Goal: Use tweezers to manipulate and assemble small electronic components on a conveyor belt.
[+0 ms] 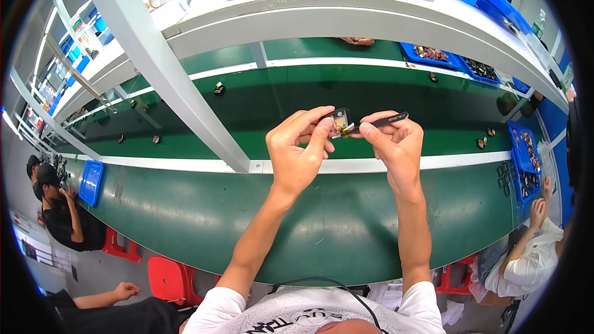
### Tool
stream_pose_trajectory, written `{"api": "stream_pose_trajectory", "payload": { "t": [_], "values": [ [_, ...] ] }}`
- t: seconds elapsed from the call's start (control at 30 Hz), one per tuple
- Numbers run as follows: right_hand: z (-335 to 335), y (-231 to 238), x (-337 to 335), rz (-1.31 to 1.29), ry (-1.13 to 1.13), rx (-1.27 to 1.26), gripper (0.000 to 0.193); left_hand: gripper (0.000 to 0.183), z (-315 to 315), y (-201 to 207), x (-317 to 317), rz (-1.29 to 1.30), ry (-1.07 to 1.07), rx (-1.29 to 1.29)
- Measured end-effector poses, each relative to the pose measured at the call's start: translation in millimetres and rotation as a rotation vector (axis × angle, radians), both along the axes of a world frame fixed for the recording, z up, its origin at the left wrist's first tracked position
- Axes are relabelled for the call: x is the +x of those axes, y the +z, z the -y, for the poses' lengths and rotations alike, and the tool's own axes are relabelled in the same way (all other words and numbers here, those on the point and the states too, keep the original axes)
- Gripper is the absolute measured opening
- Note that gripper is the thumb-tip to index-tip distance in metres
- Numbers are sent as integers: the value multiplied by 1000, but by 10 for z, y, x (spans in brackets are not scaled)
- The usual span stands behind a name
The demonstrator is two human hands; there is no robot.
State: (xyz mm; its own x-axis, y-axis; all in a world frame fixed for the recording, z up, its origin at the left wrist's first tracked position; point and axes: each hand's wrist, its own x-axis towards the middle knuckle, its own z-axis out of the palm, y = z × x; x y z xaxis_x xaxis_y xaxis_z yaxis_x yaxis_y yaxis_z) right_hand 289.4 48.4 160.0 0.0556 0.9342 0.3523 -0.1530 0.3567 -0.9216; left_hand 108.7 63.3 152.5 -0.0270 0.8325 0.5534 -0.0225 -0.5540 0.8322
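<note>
My left hand (296,153) pinches a small black electronic housing (340,121) between thumb and fingers, above the far edge of the green table (334,210). Its inside shows a pale, shiny part and some yellow. In my right hand (399,151) is a pair of black tweezers (397,119), held nearly level between thumb and fingers. The tips point left and meet the housing's lower right side; whether they grip something there I cannot tell.
Beyond a pale rail runs a green conveyor belt (297,96) with small assemblies (219,88) scattered on it. A grey post (167,62) and white shelf (297,21) frame it. Blue trays of parts (526,154) stand right. Co-workers sit on both sides; red stools (168,278) are nearby.
</note>
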Motion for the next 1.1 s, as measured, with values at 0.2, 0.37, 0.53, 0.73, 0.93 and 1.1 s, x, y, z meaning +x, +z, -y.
{"api": "stream_pose_trajectory", "payload": {
  "t": [0.2, 0.37, 0.53, 0.73, 0.93, 1.1],
  "values": [
    [-10, 3, -8, -9, 6, -26, 12, 19, -4, -18, 1, -45, 24, 86],
    [-8, 10, -23, -13, -21, -8, 9, 19, -13, -13, 8, -75, 57, 166],
    [-22, -19, 42, -12, 20, 17, 12, 19, -29, 2, -45, -13, -61, -1],
    [31, 17, 1, 3, 11, 72, 14, 22, -40, 37, -129, 82, -225, -189],
    [34, -81, -10, 59, -57, 214, 11, 25, -29, 59, -173, 123, -306, -236],
    [-4, -150, -73, 139, -164, 453, 12, 27, -25, 80, -157, 166, -334, -231]
  ]
}}
